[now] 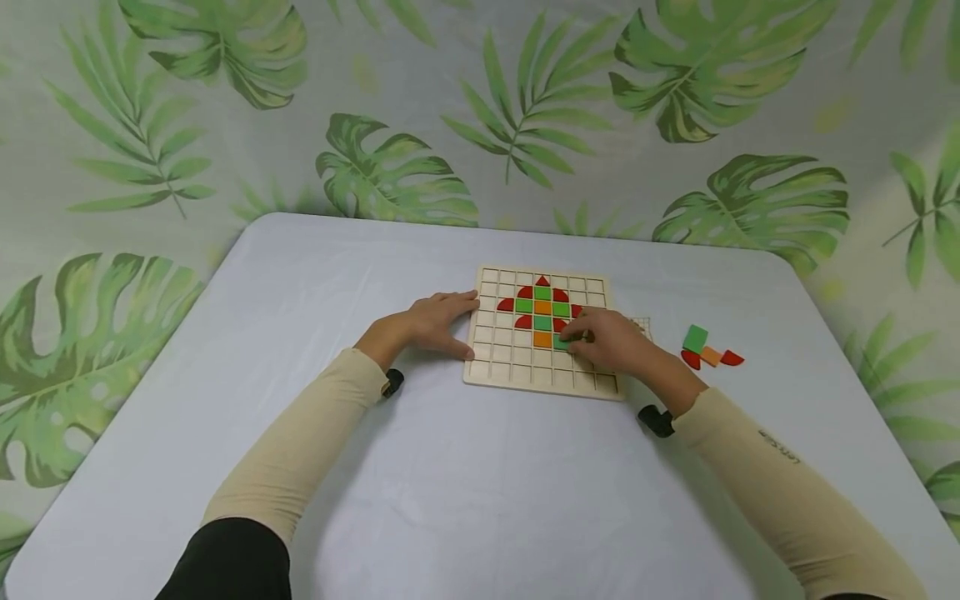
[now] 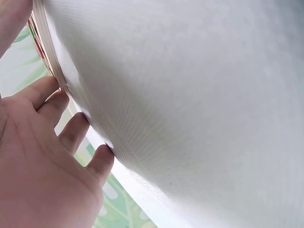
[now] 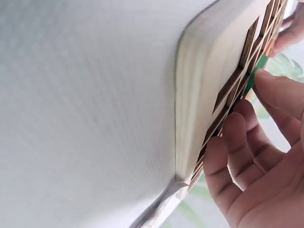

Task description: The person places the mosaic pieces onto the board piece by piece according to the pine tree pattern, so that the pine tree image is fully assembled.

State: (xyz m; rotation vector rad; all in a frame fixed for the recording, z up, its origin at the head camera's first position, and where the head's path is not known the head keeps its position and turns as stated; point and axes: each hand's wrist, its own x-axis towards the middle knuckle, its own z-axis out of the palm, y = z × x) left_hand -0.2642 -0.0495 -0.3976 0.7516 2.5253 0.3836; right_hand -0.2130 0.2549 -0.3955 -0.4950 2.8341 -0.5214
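A square wooden grid board (image 1: 498,367) lies on the table, with red, green and orange tiles set in its upper and middle cells. My left hand (image 1: 438,323) rests at the board's left edge, thumb and fingertips touching it; the left wrist view shows the fingers (image 2: 73,130) spread, fairly straight. Over the right half, my right hand (image 1: 609,337) pinches a green square tile (image 1: 560,342) beside an orange tile (image 1: 542,339) at the lower end of the pattern. In the right wrist view the thumb lies against the green tile (image 3: 255,76); the other fingers bend over the grid.
Right of the board lie a loose green tile (image 1: 694,338), an orange tile (image 1: 710,357) and two red quarter-round tiles, one of them (image 1: 732,358) farthest right. A sheet with a printed grid (image 1: 642,323) shows partly behind my right hand. A leaf-patterned cloth (image 1: 525,108) borders the white table (image 1: 480,483).
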